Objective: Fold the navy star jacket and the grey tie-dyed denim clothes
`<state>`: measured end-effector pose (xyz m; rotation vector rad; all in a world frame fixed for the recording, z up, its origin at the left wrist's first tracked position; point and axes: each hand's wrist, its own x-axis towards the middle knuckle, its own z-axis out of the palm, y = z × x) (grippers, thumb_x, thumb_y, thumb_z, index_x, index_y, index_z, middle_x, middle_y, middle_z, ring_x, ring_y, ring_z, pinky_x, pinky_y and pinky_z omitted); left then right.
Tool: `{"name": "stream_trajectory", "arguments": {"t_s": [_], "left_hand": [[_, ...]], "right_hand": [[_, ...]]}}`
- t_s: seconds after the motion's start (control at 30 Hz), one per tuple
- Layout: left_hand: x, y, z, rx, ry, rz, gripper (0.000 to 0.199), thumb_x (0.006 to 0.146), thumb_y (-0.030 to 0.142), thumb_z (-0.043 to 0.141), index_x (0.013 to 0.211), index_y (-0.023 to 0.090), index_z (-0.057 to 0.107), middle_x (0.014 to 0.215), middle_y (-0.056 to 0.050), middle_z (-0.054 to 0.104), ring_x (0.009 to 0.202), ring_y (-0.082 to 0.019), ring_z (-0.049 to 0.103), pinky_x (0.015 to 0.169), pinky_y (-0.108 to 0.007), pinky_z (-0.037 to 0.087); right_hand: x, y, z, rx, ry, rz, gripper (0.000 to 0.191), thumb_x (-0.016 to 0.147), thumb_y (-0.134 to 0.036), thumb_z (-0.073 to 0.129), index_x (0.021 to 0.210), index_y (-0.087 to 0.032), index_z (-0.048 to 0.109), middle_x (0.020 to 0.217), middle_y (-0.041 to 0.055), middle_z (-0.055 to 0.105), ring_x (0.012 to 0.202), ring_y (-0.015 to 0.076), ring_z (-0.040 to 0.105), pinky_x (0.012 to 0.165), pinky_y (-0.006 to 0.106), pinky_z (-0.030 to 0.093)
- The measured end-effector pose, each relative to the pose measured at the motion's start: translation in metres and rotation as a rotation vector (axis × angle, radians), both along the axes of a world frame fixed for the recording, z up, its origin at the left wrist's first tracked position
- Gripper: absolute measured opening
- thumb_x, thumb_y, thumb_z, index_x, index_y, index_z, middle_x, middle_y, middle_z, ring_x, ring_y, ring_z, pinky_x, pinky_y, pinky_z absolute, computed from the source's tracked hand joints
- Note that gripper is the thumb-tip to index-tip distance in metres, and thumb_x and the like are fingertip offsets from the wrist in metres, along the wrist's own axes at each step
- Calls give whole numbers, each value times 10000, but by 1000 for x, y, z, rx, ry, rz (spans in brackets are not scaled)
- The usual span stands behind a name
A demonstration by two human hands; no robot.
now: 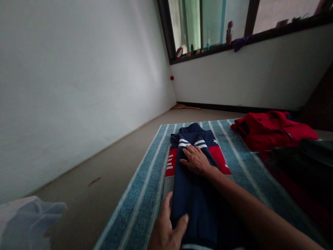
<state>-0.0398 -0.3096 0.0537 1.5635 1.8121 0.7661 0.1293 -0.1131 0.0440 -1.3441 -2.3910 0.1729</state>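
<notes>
A navy jacket (pixel 197 205) with red panels and white stripes lies folded lengthwise on a blue striped mat, its collar at the far end. My right hand (pixel 196 160) rests flat on the upper part near the white stripes, fingers stretched out. At the jacket's lower left edge is my left hand (pixel 170 225), thumb on the navy cloth and fingers along the side, thumb and forefinger apart. My right forearm crosses over and hides part of the jacket's right side.
Folded red clothing (pixel 275 130) lies on the right of the striped mat (pixel 140 194), with dark clothing (pixel 309 163) nearer. A whitish translucent item (pixel 31 222) is at lower left. A white wall (pixel 91 86) runs along the left; bottles and a mirror (pixel 179 52) stand on the windowsill.
</notes>
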Motion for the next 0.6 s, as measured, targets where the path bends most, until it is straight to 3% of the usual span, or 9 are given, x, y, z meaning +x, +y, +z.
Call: {"name": "stream_trajectory", "arguments": {"t_s": [0.17,0.23,0.4,0.5,0.6], "left_hand": [[-7,-6,-5,502,569,-262,473,849,350,543,1310,245,530,1424,-117,490,1262,-317,508,1004,-470,481],[-6,-2,-8,608,706,-402,483,830,356,586,1298,246,536,1446,-113,465,1256,-309,517,973,-416,515],[-3,11,-29,688,901,-666,482,845,538,562,1202,215,596,1240,-120,649,1059,-273,657,800,-339,599],[-3,8,-32,640,902,-690,536,870,578,497,1268,223,556,1274,-122,626,1088,-266,640,819,-342,588],[0,2,-25,568,826,-675,636,869,595,489,1404,259,422,1394,-117,524,1223,-283,543,921,-383,538]], "right_hand": [[-16,11,-8,40,-18,13,554,951,-512,416,1333,-117,490,1416,168,443,1345,305,334,1105,451,238],[-17,11,-16,44,-30,22,551,953,-509,417,1319,-106,502,1384,172,475,1332,304,349,1101,450,243],[-19,17,-16,48,-46,16,582,962,-530,372,1348,-107,475,1417,164,445,1341,303,343,1097,441,253],[-23,30,-6,45,-54,0,619,973,-551,306,1389,-107,424,1460,167,391,1357,300,320,1098,450,245],[-25,43,-7,20,-77,-10,643,965,-573,304,1361,-89,452,1443,188,403,1345,316,328,1087,470,248]]}}
